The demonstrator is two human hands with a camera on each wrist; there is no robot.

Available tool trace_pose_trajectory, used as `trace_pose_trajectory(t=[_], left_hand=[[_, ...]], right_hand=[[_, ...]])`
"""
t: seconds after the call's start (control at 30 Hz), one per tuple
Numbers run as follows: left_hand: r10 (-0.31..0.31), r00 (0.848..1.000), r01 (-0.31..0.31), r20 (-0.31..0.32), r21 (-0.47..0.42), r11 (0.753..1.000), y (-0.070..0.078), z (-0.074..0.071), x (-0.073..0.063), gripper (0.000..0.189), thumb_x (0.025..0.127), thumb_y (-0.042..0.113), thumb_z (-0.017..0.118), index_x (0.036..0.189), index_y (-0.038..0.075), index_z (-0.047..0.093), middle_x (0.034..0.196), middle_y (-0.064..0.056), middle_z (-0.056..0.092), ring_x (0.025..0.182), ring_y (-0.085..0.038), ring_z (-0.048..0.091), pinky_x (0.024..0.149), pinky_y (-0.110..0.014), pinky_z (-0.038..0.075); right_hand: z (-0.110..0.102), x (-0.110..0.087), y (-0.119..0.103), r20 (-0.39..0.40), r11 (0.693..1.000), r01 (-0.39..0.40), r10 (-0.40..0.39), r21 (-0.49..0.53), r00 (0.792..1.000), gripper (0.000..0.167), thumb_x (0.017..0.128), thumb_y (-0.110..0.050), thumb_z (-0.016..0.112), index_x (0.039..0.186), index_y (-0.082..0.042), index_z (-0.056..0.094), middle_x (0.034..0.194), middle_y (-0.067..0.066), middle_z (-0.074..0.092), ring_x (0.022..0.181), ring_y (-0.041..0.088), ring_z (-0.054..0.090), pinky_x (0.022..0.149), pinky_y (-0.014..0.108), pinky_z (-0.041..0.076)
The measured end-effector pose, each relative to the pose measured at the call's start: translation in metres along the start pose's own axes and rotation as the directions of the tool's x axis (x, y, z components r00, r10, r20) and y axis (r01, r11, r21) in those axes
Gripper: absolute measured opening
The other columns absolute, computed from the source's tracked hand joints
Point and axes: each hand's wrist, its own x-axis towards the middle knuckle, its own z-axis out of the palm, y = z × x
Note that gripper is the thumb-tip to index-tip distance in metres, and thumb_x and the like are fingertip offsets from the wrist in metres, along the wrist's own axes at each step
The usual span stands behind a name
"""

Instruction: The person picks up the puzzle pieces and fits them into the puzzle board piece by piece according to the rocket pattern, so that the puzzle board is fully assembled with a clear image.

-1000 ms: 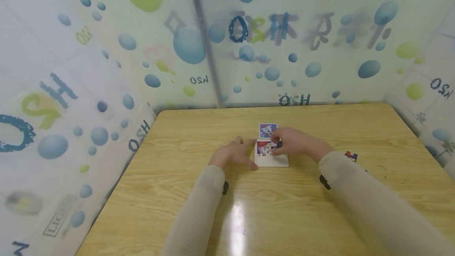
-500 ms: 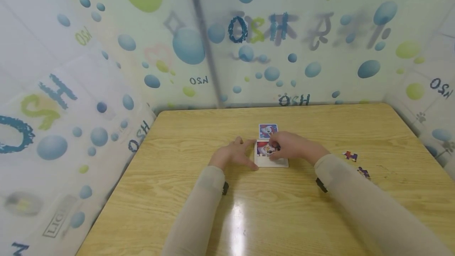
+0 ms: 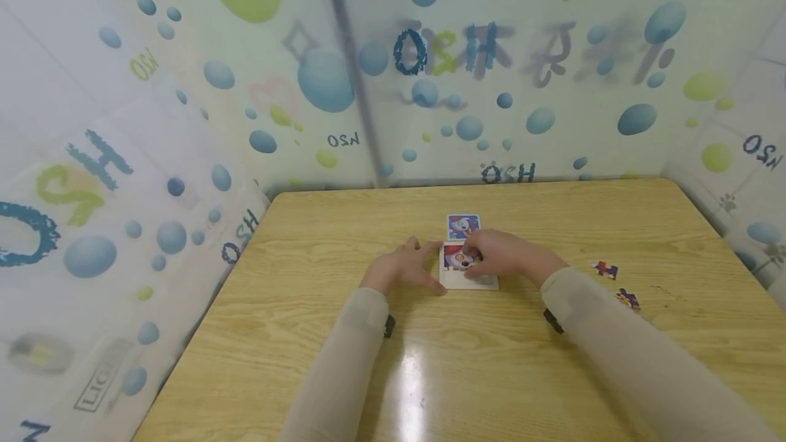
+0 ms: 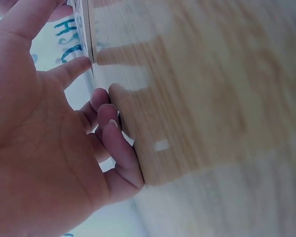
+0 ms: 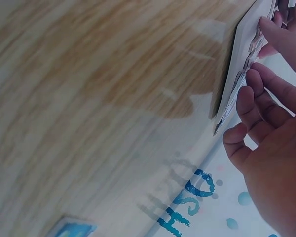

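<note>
A white puzzle board [image 3: 456, 282] lies flat on the table, its upper part filled with a cartoon picture. My left hand [image 3: 402, 267] steadies its left side; thumb and index finger are spread against the edge. In the left wrist view, the other fingers of the left hand [image 4: 44, 128] bend loosely onto the tabletop. Over the picture's right part, my right hand [image 3: 505, 253] holds a puzzle piece between thumb and index finger, down at the board. The fingers mostly hide that piece. Seen from the right wrist, the thumb and index fingertips of the right hand [image 5: 281, 138] touch the board's surface [image 5: 242, 47].
A small blue picture card [image 3: 462, 224] lies just behind the board. Two loose puzzle pieces, one red and purple [image 3: 606, 269] and one purple and yellow [image 3: 628, 299], lie right of it. Patterned curtain walls [image 3: 430, 121] stand behind and beside the wooden table [image 3: 319, 237].
My right hand has shifted slightly left and down toward the viewer with the puzzle piece, onto the board. Its sleeve uncovers the second loose piece. The left hand stays put.
</note>
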Motion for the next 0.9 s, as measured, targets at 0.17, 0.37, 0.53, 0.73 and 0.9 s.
trace_pose_trajectory(t=[0.17, 0.37, 0.53, 0.73, 0.9], left_hand=[[0.003, 1.000, -0.003, 0.003, -0.002, 1.000, -0.0002, 0.0001, 0.0005, 0.101, 0.056, 0.069, 0.070, 0.139, 0.051, 0.016, 0.139, -0.005, 0.031, 0.129, -0.032, 0.033, 0.091, -0.061, 0.037], [0.004, 1.000, -0.004, 0.011, -0.010, 1.000, 0.0004, 0.0000, -0.0005, 0.102, 0.057, 0.069, 0.071, 0.140, 0.050, 0.016, 0.138, -0.004, 0.030, 0.129, -0.032, 0.032, 0.090, -0.061, 0.037], [0.003, 1.000, -0.003, 0.013, -0.013, 1.000, 0.0006, -0.0002, -0.0003, 0.102, 0.057, 0.069, 0.070, 0.140, 0.050, 0.015, 0.138, -0.004, 0.030, 0.128, -0.031, 0.032, 0.091, -0.061, 0.037], [0.003, 1.000, -0.003, 0.007, -0.009, 1.000, -0.0001, 0.0000, -0.0001, 0.102, 0.056, 0.069, 0.070, 0.140, 0.051, 0.015, 0.140, -0.004, 0.029, 0.129, -0.032, 0.032, 0.090, -0.062, 0.037], [0.012, 1.000, -0.012, 0.003, -0.008, 1.000, -0.0002, 0.0003, -0.0008, 0.102, 0.056, 0.069, 0.070, 0.140, 0.050, 0.016, 0.136, -0.003, 0.031, 0.126, -0.030, 0.034, 0.089, -0.059, 0.039]], right_hand=[[-0.0004, -0.0002, -0.0015, 0.001, 1.000, -0.004, 0.004, -0.018, 1.000, 0.042, 0.075, -0.042, 0.071, 0.106, -0.016, 0.061, 0.091, -0.001, 0.056, 0.080, 0.015, 0.049, 0.070, 0.028, 0.042], [-0.0025, -0.0019, -0.0046, 0.006, 0.999, -0.001, 0.001, -0.052, 1.000, 0.039, 0.075, -0.043, 0.071, 0.103, -0.016, 0.063, 0.089, 0.000, 0.056, 0.077, 0.015, 0.049, 0.066, 0.029, 0.040], [-0.0021, -0.0011, -0.0040, 0.004, 0.997, 0.003, -0.003, -0.079, 1.000, 0.037, 0.075, -0.043, 0.071, 0.101, -0.018, 0.064, 0.085, -0.001, 0.056, 0.075, 0.014, 0.049, 0.065, 0.028, 0.040], [-0.0018, 0.0003, -0.0037, 0.001, 0.991, 0.027, -0.027, -0.129, 1.000, 0.034, 0.075, -0.045, 0.070, 0.097, -0.019, 0.065, 0.082, -0.003, 0.055, 0.072, 0.013, 0.048, 0.063, 0.027, 0.040], [-0.0014, 0.0009, -0.0042, 0.002, 0.988, 0.024, -0.024, -0.154, 1.000, 0.035, 0.075, -0.046, 0.070, 0.098, -0.020, 0.065, 0.079, -0.005, 0.054, 0.071, 0.012, 0.049, 0.063, 0.027, 0.040]])
